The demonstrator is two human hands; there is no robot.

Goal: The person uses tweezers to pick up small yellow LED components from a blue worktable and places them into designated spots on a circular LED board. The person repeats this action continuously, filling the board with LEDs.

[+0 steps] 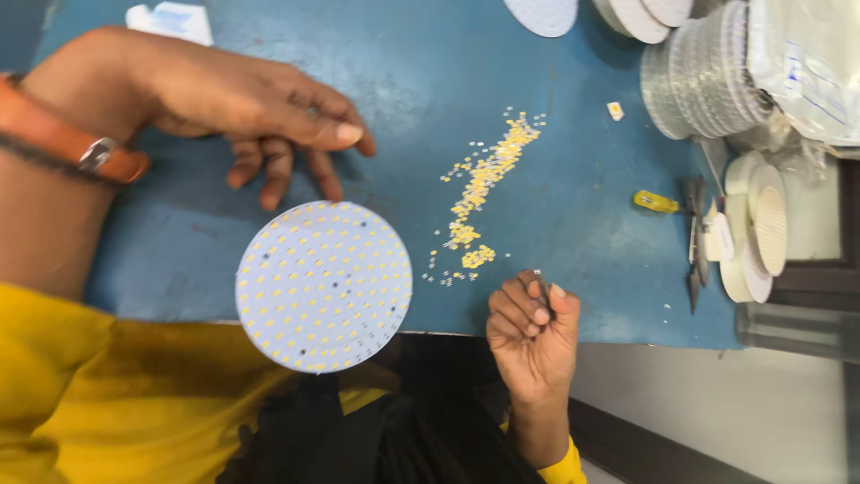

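While both hands work at a blue table (573,224): round LED board, loose chips, tweezers.

Item one, a round white LED board (323,286) dotted with yellow chips, lies flat at the table's near edge, overhanging it slightly, just below the left hand (260,112). That hand hovers palm down, fingers (278,170) curled loosely and grasping nothing, apparently ready to steady the board. Item two, the right hand (532,333), sits at the table edge with fingers pinched around thin tweezers (543,285), tips aimed at item three, a scattered trail of tiny yellow LED chips (484,188) spread thin, seemingly so single pieces can be picked out. Further stock: stacked round boards (708,81), a yellow-handled tool (656,202), a clear plastic bag (806,63), all well apart on the right.
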